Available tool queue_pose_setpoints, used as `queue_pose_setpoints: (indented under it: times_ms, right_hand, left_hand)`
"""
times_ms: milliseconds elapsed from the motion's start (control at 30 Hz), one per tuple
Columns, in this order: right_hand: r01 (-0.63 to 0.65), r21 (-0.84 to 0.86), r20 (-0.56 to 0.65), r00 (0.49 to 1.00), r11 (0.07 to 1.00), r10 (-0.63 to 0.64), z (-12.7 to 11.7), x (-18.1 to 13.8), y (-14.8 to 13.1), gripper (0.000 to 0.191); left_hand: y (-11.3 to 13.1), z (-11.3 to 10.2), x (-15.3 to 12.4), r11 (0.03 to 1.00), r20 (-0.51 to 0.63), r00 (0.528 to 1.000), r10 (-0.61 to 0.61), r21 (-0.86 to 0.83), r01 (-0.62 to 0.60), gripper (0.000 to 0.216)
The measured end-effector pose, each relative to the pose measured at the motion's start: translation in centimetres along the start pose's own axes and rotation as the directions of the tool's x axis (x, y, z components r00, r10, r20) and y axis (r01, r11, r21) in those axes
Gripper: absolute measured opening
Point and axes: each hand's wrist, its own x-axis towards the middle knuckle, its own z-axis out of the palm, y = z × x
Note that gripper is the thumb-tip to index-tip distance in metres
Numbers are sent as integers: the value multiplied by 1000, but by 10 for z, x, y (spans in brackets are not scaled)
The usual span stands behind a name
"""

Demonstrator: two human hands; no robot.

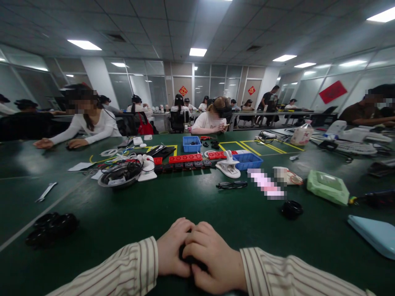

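My left hand (173, 246) and my right hand (212, 257) rest together on the green table (123, 213) at its near edge, both in striped sleeves. Their fingers are curled and pressed against each other around a small dark object (188, 259) that is mostly hidden, so I cannot make out what it is. A pair of black glasses (231, 185) lies farther out on the table. A small black round part (291, 209) sits to the right of my hands.
A pile of black parts (51, 228) lies left, a metal wrench (46, 191) beyond. A bowl with cables (120, 173), red power strips (185, 158), blue bins (191, 144), a white clamp (228, 165) and a green box (327, 187) stand mid-table. Other people sit across and beside.
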Motion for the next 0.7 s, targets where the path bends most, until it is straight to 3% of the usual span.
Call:
queue_pose_setpoints:
  times_ms: [167,333,400,500,600,700]
  right_hand:
    - [-39,41,-66,997,998,41,-2,0,-2,34]
    - [-221,24,-169,960,975,221,3,-3,-2,52]
    - [-297,-9,-167,942,955,291,6,-3,-3,51]
    - [-354,-47,-108,931,934,348,8,-2,-6,35]
    - [-283,-20,-54,958,959,282,5,-2,-7,18]
    - [-104,33,-41,994,994,105,2,-2,-7,18]
  left_hand:
    - [3,-4,-1,999,-24,1000,20,-50,-21,59]
    - [18,0,-4,997,-123,990,-71,6,73,76]
    - [23,3,-5,994,-144,984,-103,30,109,72]
    - [24,4,-6,991,-124,984,-129,28,134,52]
    - [17,1,-4,996,-81,993,-83,7,84,43]
    - [10,-3,-2,1000,-28,999,-16,-20,15,42]
